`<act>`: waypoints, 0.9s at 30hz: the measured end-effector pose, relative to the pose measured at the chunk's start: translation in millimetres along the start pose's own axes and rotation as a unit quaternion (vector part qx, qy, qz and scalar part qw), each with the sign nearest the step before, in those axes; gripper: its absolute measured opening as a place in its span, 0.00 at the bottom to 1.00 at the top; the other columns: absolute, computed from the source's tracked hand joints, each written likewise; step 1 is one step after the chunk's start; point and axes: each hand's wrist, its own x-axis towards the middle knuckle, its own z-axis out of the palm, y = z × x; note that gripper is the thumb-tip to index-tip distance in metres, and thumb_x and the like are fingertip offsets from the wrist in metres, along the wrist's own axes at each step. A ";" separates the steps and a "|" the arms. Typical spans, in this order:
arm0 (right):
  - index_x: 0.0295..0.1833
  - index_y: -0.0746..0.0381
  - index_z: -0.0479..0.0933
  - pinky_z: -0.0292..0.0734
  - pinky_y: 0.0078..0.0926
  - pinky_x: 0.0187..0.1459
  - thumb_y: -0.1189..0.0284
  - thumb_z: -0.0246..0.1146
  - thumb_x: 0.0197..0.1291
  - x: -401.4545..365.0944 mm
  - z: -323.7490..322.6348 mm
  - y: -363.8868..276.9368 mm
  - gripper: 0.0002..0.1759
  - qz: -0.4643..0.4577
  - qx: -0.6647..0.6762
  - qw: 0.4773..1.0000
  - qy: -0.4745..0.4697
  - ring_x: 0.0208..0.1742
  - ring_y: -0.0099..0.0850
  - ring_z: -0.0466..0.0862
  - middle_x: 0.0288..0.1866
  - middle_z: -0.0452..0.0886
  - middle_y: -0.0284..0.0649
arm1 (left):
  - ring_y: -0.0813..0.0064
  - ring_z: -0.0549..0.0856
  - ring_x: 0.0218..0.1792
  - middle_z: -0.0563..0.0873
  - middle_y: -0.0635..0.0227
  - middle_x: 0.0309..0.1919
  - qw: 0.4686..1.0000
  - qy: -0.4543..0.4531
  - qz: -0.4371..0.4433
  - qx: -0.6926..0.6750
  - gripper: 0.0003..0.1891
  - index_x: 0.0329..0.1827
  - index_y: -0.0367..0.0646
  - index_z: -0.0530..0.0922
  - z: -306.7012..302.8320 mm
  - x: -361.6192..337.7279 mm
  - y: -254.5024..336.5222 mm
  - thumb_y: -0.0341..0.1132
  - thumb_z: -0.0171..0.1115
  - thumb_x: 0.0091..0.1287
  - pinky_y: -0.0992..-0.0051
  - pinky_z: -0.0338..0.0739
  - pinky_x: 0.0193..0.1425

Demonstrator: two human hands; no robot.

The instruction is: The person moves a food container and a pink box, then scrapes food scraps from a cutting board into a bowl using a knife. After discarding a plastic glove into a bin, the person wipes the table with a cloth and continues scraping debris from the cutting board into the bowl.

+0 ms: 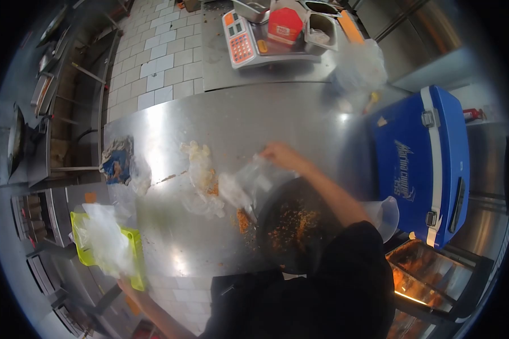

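My right hand reaches over the steel table with its fingers closed on the edge of a clear plastic bag. The bag hangs loosely toward a dark round pan strewn with orange-brown crumbs. At lower left, my left hand is at the near edge of a lime-green plastic basket. White translucent plastic bags are heaped in that basket. The left fingers are mostly hidden, so their grip does not show. A crumpled, pale yellowish plastic piece lies left of the held bag.
A blue cooler box stands at the right, beside a translucent plastic container. A glass-fronted case with lit food is below it. Rumpled blue-grey cloth lies at the table's left. Across the table is a white scale with orange keys.
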 end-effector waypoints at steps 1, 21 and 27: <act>0.42 0.59 0.83 0.75 0.43 0.48 0.73 0.58 0.58 -7.4 -13.8 -33.5 0.10 0.009 0.046 0.998 -0.039 0.43 0.50 0.80 0.38 0.80 0.50 | 0.64 0.83 0.48 0.78 0.55 0.55 0.999 0.025 -0.023 0.029 0.20 0.62 0.36 0.66 8.3 -2.5 6.9 0.36 0.54 0.72 0.66 0.82 0.47; 0.45 0.64 0.81 0.76 0.42 0.45 0.73 0.55 0.62 -32.1 -29.0 -2.7 0.12 0.101 -0.126 0.970 0.181 0.43 0.48 0.81 0.40 0.80 0.49 | 0.64 0.83 0.48 0.77 0.55 0.54 0.998 -0.047 0.020 -0.043 0.22 0.64 0.36 0.64 -11.3 19.9 -19.8 0.36 0.55 0.72 0.69 0.83 0.44; 0.36 0.66 0.79 0.74 0.46 0.38 0.71 0.50 0.65 -77.2 -106.0 145.6 0.14 0.288 -0.316 0.855 0.292 0.35 0.51 0.80 0.31 0.80 0.54 | 0.65 0.83 0.48 0.77 0.54 0.54 0.999 -0.032 0.023 -0.030 0.22 0.64 0.34 0.63 -35.1 26.8 -25.9 0.36 0.54 0.72 0.70 0.83 0.44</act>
